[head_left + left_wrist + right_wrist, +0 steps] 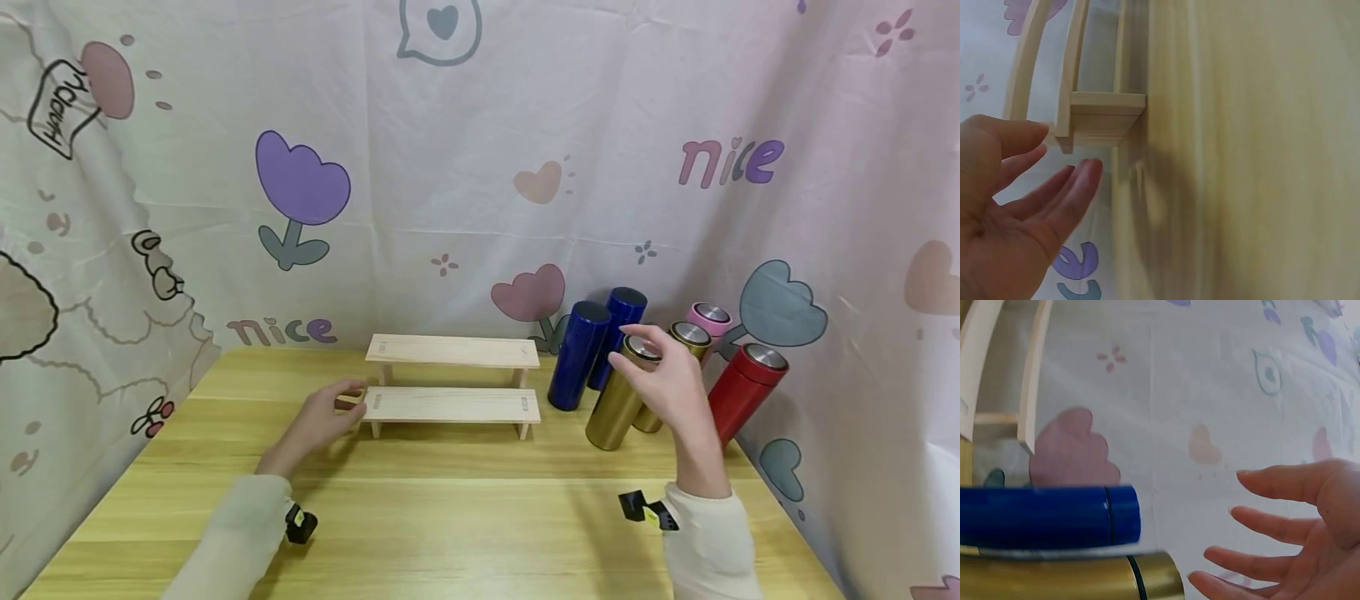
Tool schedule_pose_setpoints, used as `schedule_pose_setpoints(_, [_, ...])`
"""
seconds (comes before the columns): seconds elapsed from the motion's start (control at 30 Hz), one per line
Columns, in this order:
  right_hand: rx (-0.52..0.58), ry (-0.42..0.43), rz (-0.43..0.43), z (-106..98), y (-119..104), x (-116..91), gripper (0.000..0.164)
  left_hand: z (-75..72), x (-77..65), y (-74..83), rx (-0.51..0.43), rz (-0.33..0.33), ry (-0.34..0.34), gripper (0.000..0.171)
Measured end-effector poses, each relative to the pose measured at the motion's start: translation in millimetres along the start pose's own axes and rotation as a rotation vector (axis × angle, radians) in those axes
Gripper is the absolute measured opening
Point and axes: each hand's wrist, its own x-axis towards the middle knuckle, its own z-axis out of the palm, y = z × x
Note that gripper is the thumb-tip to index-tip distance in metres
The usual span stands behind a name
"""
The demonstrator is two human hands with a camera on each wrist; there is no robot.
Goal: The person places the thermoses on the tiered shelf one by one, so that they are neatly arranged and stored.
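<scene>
A two-tier wooden rack (452, 403) stands mid-table. My left hand (328, 415) is at the left end of its lower board. In the left wrist view, the thumb (1022, 134) overlaps the board's end, with the other fingers spread below it. To the right, my right hand (663, 375) hovers around the top of the front gold thermos (617, 408), fingers spread. The right wrist view shows those fingers (1272, 531) apart, beyond the gold thermos's end (1160, 578), with a blue thermos (1122, 515) beside it. Nothing is gripped in that hand.
Two blue thermoses (576, 358) stand behind the front gold one. A second gold thermos (690, 335), a pink one (709, 315) and a red one (742, 392) are close by the right hand. A printed curtain (442, 167) hangs behind the wooden table (480, 533).
</scene>
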Motion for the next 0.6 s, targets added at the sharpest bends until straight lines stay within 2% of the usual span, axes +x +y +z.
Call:
schedule_pose_setpoints(0.13, [-0.033,0.078,0.044,-7.7,8.3,-4.0,0.052,3.1,-1.5,-3.8,-0.038,-0.036,-0.010,0.040])
schedule_pose_setpoints(0.27, [-0.039,0.098,0.118,-10.3,18.7,-3.3,0.059,3.0,-3.3,-4.3,-0.069,-0.054,-0.015,0.037])
schedule_pose_setpoints(0.37, [-0.024,0.058,0.169,-9.9,29.8,0.6,0.069,2.8,-3.5,-4.7,-0.073,-0.059,-0.013,0.037])
schedule_pose_setpoints(0.6, [0.065,-0.098,0.253,-2.6,63.8,10.4,0.091,5.0,-0.4,-6.0,-0.116,-0.089,-0.030,0.037])
